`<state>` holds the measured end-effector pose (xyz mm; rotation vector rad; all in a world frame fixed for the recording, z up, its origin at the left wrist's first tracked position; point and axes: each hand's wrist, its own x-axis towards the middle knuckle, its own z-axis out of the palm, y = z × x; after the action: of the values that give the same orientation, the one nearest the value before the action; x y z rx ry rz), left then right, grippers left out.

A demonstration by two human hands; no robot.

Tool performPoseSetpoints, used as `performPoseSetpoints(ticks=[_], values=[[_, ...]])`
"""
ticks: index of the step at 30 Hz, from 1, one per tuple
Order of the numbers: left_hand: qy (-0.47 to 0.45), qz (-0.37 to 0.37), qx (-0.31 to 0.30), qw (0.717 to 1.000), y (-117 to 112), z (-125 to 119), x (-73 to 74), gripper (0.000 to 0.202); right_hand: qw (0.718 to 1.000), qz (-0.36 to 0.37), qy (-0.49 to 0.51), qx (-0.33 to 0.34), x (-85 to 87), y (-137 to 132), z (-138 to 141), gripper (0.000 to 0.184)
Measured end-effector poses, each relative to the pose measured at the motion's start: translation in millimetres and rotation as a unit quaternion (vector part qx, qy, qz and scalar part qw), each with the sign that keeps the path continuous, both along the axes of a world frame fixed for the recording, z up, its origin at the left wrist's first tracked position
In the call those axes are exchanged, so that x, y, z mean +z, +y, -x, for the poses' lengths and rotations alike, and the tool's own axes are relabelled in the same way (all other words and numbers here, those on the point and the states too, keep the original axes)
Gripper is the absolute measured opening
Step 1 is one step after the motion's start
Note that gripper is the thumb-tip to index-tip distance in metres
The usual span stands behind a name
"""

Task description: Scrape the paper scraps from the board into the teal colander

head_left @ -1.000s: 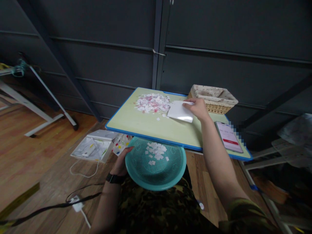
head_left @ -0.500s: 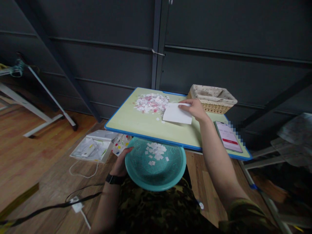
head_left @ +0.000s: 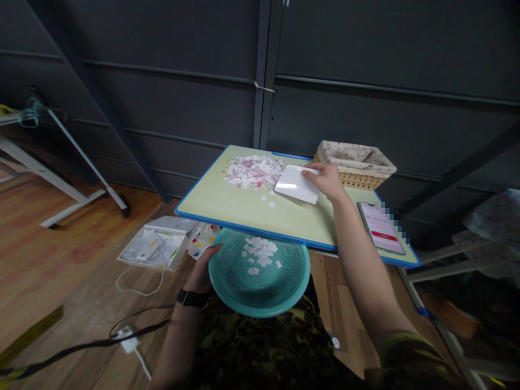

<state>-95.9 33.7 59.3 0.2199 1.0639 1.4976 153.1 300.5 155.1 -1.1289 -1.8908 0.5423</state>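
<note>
My right hand (head_left: 327, 180) grips a white card (head_left: 298, 185) by its right side, fingers closed over its upper edge. The card is tilted just above the table (head_left: 227, 203), its left edge close to a heap of white and pinkish paper scraps (head_left: 252, 171). A few loose scraps lie in front of the card. Below the table's front edge, my left hand (head_left: 203, 269) holds the left rim of a teal plastic colander (head_left: 260, 311). Inside it lies a smaller pile of white paper pieces (head_left: 262, 251).
A cloth-lined wicker basket (head_left: 361, 179) stands at the table's back right. Nearer the right edge lies a phone (head_left: 381, 228). On the floor at left are an open white box (head_left: 170, 260), cables and a white plug block (head_left: 128, 339). Dark panels (head_left: 174, 103) rise behind the table.
My right hand has tipped the white card so its surface now catches the light, and shifted it slightly back and right. My left hand and the colander have stayed in place.
</note>
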Motion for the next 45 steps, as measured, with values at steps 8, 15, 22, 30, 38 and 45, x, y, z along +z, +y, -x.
performPoseSetpoints(ticks=[8, 15, 22, 30, 38, 45], values=[[0.003, -0.006, -0.007, 1.000, 0.2, 1.4, -3.7, 0.025, 0.997, -0.008, -0.056, 0.054, 1.6, -3.0, -0.6, 0.032], [-0.003, -0.008, -0.015, 1.000, 0.2, 2.0, -4.8, 0.025, 0.999, 0.004, -0.028, 0.015, 6.0, -2.9, -6.4, 0.031], [-0.003, -0.008, -0.017, 1.000, -0.1, 2.3, -6.1, 0.027, 0.996, 0.003, -0.041, 0.078, 4.9, -8.5, 5.0, 0.029], [-0.002, -0.006, -0.017, 1.000, -0.2, 0.8, -4.4, 0.019, 0.998, -0.021, -0.040, 0.038, 6.8, -6.5, -1.5, 0.028], [-0.011, 0.006, -0.011, 1.000, -0.2, 0.7, -3.6, 0.027, 0.998, -0.028, -0.058, 0.001, 7.0, -3.6, -7.2, 0.031], [0.009, -0.003, -0.005, 1.000, 0.5, -0.6, -1.7, 0.024, 0.997, -0.044, -0.054, 0.013, 0.3, -3.9, 4.5, 0.029]])
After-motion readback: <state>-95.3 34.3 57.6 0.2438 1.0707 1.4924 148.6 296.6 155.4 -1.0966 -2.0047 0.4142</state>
